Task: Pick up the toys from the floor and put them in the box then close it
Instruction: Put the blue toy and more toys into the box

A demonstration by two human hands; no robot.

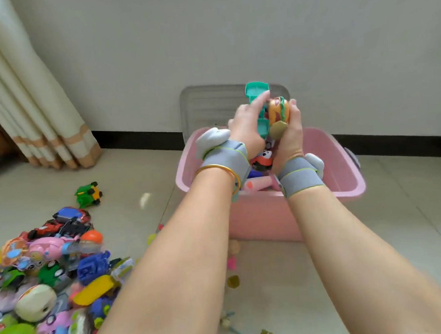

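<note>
Both my hands are raised over the open pink box (341, 175), which stands on the floor by the wall. My left hand (246, 125) grips a teal plastic toy (256, 91) that sticks up above my fingers. My right hand (291, 136) is wrapped around a toy hamburger (278, 111), with more small toys bunched under it. The two hands press together. Inside the box lie a red-and-white toy (261, 161) and pink pieces (260, 183). A big heap of mixed toys (53, 277) covers the floor at lower left.
A clear grey lid (210, 105) leans on the wall behind the box. A green toy car (88, 195) sits alone on the tiles. Small toys (233, 281) are scattered between my forearms. A cream curtain (29, 101) hangs at left.
</note>
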